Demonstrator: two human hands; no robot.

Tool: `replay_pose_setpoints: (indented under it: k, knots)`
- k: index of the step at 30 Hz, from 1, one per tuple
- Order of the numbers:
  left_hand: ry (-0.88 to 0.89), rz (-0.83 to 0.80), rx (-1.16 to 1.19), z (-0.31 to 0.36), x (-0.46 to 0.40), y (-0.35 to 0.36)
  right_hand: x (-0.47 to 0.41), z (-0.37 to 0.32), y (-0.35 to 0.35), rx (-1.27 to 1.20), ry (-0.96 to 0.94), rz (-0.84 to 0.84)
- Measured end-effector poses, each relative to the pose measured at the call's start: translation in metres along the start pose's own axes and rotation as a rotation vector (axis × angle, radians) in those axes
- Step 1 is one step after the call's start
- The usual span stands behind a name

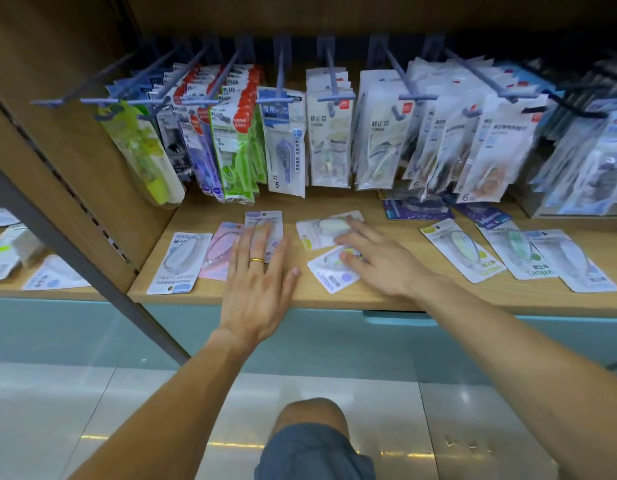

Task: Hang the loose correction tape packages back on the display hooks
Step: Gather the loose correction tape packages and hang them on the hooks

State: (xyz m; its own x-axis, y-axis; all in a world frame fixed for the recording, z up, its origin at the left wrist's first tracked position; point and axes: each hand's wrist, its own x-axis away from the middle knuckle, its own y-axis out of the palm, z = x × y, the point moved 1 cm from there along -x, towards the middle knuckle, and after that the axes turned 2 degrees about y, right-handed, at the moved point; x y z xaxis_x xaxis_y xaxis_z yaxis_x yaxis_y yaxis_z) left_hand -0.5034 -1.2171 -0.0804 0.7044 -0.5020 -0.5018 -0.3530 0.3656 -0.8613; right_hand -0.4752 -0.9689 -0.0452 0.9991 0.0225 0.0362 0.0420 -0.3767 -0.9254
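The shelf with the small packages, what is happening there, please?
A person is tidying correction tape packages. Both hands lie flat on loose packages on the wooden shelf: the left hand on a lilac-topped package, the right hand across two overlapping packages. Nothing is lifted yet. More loose packages lie on either side, and the hooks above already carry many.

A wooden shelf runs across the middle of the frame, with a pale teal cabinet front beneath it. Glossy white floor tiles fill the bottom, and a bare knee above blue shorts shows at lower centre.
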Motion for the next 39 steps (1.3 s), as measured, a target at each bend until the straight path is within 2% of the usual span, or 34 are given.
replay_pose_setpoints:
  k: [2, 3, 6, 9, 14, 18, 21, 27, 31, 36, 39]
  knots:
    - [0.132, -0.006, 0.077, 0.022, 0.002, 0.005, 0.013, 0.005, 0.001, -0.015, -0.056, 0.015]
    - [0.137, -0.029, 0.115, 0.034, 0.002, 0.008, 0.018, 0.006, 0.0, -0.01, -0.066, 0.033]
    - [0.021, -0.129, 0.149, 0.061, -0.004, 0.016, 0.041, 0.002, 0.0, -0.032, -0.002, 0.217]
    - [0.005, -0.152, 0.108, 0.073, -0.005, 0.017, 0.071, -0.011, 0.012, -0.04, 0.051, 0.368]
    - [0.007, -0.104, 0.087, 0.08, -0.001, 0.011, 0.076, -0.003, 0.013, 0.015, 0.048, 0.329]
    - [-0.078, -0.103, 0.028, 0.08, 0.0, 0.002, 0.067, 0.011, -0.001, -0.058, 0.132, 0.259]
    - [-0.097, -0.086, 0.003, 0.079, 0.0, -0.003, 0.066, 0.022, -0.011, -0.076, 0.124, 0.212]
    - [-0.164, -0.247, 0.018, 0.074, -0.009, -0.008, 0.075, 0.028, -0.005, -0.08, 0.162, 0.35]
    - [-0.208, -0.323, 0.178, 0.071, -0.02, -0.001, 0.085, 0.027, 0.006, -0.173, 0.186, 0.391]
    - [-0.22, -0.258, 0.114, 0.074, -0.021, 0.004, 0.095, 0.026, 0.024, -0.139, 0.21, 0.522]
    - [-0.192, -0.284, 0.095, 0.087, -0.024, 0.002, 0.089, 0.025, 0.029, -0.09, 0.161, 0.49]
